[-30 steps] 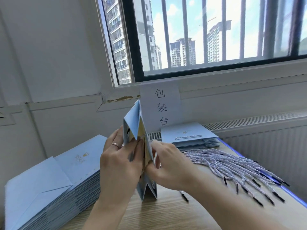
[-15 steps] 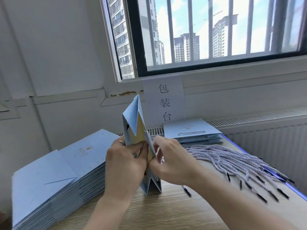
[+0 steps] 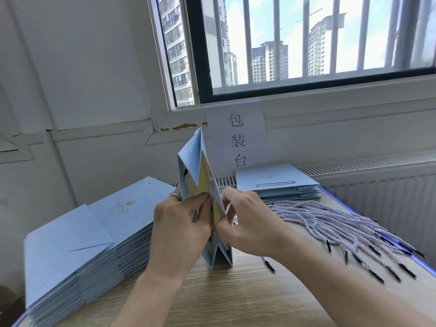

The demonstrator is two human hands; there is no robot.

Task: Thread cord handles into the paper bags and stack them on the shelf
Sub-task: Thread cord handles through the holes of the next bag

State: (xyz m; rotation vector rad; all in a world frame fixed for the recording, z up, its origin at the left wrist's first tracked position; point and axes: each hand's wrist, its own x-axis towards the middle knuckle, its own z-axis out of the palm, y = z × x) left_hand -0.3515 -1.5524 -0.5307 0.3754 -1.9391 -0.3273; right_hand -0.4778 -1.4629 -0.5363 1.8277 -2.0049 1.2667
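Left hand: I see the left hand (image 3: pixel 181 223) curled round the near left edge of the paper bag (image 3: pixel 192 161), gripping it, with a ring (image 3: pixel 174 196) on one finger.
Right hand: the right hand (image 3: pixel 250 223) pinches the bag's right wall with bent fingers. I cannot tell whether cord also lies between its fingertips.
Change: compared with a second ago, both hands keep the same hold and the bag stands on the same spot. Only my view has shifted slightly.
Paper bag: it stands upright on its folded bottom on the table (image 3: pixel 224 298), between the two hands. Its side is creased inward and its yellow lining shows.
Inside the bag: one twisted cord (image 3: pixel 210 185) runs down the inner right wall to where the hands meet.
Loose end: a black-tipped cord end (image 3: pixel 269 265) lies on the table just below the right wrist.
Left stack: a tall stack of flat bags (image 3: pixel 82 237) lies at the table's left, printed face up, just beside the left forearm.
Back stack: a lower pile of bags (image 3: pixel 276 182) lies behind the right hand, near the radiator (image 3: pixel 377 185). I can see a cord handle on the top bag.
Cords: a bundle of cords (image 3: pixel 330 220) fans across the table's right side, black tips toward the near right edge.
Wall: a paper sign (image 3: pixel 237 135) with three characters hangs below the barred window (image 3: pixel 306 43), behind the bag.
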